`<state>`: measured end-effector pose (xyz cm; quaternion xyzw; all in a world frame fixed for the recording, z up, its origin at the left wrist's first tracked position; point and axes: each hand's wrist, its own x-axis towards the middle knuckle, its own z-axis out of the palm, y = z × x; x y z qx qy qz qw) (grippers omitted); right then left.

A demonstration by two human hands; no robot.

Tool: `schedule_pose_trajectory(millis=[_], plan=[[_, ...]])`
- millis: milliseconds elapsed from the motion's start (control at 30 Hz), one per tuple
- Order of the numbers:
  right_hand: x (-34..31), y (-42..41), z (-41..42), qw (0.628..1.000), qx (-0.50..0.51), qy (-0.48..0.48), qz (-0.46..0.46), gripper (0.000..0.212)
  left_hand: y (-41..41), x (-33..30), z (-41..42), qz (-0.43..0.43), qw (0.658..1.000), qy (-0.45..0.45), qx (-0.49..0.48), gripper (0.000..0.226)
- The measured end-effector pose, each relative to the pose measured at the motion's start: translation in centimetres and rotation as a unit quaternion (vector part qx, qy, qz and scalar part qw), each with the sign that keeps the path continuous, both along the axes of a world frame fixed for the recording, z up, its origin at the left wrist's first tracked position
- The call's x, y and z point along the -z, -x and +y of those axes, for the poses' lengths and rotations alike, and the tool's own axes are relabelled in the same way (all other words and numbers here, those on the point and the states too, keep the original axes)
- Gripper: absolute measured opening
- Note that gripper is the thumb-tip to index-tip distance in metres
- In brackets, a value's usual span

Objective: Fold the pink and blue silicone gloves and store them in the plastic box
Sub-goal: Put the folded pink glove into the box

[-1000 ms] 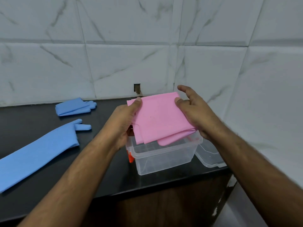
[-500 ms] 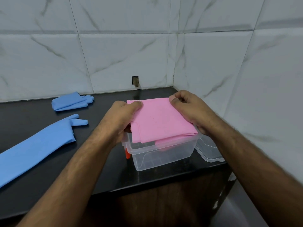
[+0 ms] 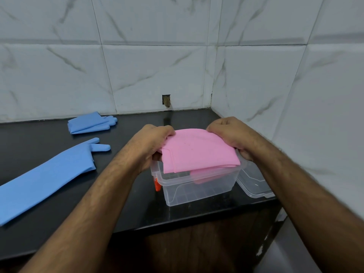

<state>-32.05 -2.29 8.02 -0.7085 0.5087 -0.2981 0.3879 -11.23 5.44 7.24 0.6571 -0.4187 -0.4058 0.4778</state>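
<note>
Head view, left hand (image 3: 152, 146) and right hand (image 3: 234, 137) fingers curled tight gripping folded pink gloves (image 3: 199, 152) over plastic box (image 3: 199, 189)

two bare, hairy forearms, no sleeves or jewellery visible.

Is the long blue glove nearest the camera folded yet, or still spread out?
Spread out. The long blue glove lies flat at full length on the black counter, fingers extended, unlike the folded blue glove behind it.

Folded gloves (image 3: 199, 150) atop box (image 3: 199, 188); lid (image 3: 254, 182) just right.
</note>
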Motion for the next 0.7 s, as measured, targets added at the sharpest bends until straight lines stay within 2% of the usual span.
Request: schedule_pose_trajectory(millis=[167, 333, 400, 500, 600, 700], plan=[[-0.8, -0.7, -0.2, 0.985, -0.011, 0.056, 0.161, 0.031, 0.1, 0.1, 0.1, -0.037, 0.999, -0.004, -0.008, 0.024], [-1.5, -1.1, 0.2, 0.958, -0.023, 0.126, 0.258, 0.027, 0.3, -0.2, 0.0, -0.101, 0.995, -0.022, 0.004, 0.026], [-1.4, -1.3, 0.5, 0.942, -0.022, 0.164, 0.293, 0.031, 0.5, -0.2, 0.0, -0.118, 0.993, -0.028, 0.014, 0.027], [-1.5, -1.4, 0.7, 0.918, -0.036, 0.17, 0.357, 0.038, 0.7, -0.4, -0.1, -0.142, 0.989, -0.029, 0.017, 0.031], [-1.4, -1.0, 0.5, 0.92, -0.049, 0.152, 0.359, 0.037, 0.9, -0.4, -0.1, -0.184, 0.982, -0.036, 0.02, 0.037], [-0.5, -0.4, 0.4, 0.94, -0.027, 0.161, 0.299, 0.037, 1.1, -0.2, -0.2, -0.226, 0.973, -0.033, 0.013, 0.04]])
